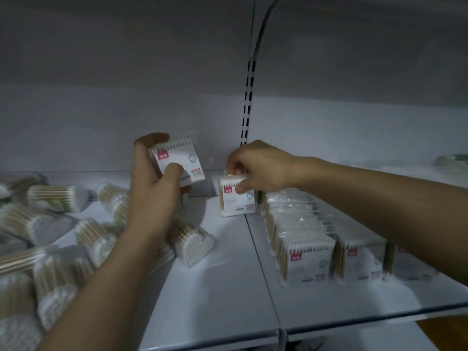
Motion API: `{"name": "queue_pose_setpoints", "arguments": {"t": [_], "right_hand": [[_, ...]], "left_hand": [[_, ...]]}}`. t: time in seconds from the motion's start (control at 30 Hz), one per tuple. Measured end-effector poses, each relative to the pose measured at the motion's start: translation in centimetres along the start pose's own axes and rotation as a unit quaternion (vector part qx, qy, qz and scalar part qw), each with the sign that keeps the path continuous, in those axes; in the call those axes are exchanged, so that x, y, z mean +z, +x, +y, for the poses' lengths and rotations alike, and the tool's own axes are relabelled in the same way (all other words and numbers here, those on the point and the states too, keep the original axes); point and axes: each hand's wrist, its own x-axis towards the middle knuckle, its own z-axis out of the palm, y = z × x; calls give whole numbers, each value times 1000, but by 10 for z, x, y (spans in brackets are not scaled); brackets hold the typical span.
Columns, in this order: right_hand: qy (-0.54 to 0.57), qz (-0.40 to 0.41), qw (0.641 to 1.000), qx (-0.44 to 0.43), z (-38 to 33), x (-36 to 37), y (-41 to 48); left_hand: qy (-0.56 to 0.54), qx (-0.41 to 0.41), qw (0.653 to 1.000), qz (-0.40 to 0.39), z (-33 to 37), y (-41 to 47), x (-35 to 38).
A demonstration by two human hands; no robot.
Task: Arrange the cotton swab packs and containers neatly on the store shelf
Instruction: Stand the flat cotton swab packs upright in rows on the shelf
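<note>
The left hand [152, 191] grips a flat pack [178, 160] held clear of the shelf [215, 287], with its fingers curled over the top edge and its thumb pressed on the printed face. The right hand [258, 168] pinches the top edge of a second pack [236, 201]. That one stands upright on the shelf at the seam [255, 247] between the two boards, at the back end of the row [301, 231] of like packs.

The packs look light and thin, and their film wrap is probably slick. The sticks inside should keep them stiff along their length, though a pack could bow across its width. A pinch at the top edge or across both faces suits them. A hard squeeze might crush the cotton tips or split the film. On its narrow base the second pack will likely tip unless it leans on the row.

Bare board lies in front of the second pack and along the seam toward the front lip [379, 319]. On the left, bundles [192, 241] lie jumbled on their sides close under the left forearm, and a careless sweep could roll them. The back wall [177, 110] and slotted post [249, 97] close off the rear. The right end is blurred, but there seem to be more rows there
</note>
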Motion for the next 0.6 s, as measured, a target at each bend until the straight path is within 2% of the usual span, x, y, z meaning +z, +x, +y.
{"name": "queue_pose_setpoints", "arguments": {"t": [0.33,0.47,0.53,0.6], "right_hand": [[-63,-12,998,-8,5,1,1],[-55,-20,998,-13,4,-3,0],[-18,19,1000,-9,5,-14,-1],[124,50,991,12,0,-31,-5]], "left_hand": [[49,27,997,-49,7,-8,0],[57,11,995,-78,10,-11,-1],[59,4,994,-90,14,-14,0],[60,1,992,-108,15,-14,1]]}}
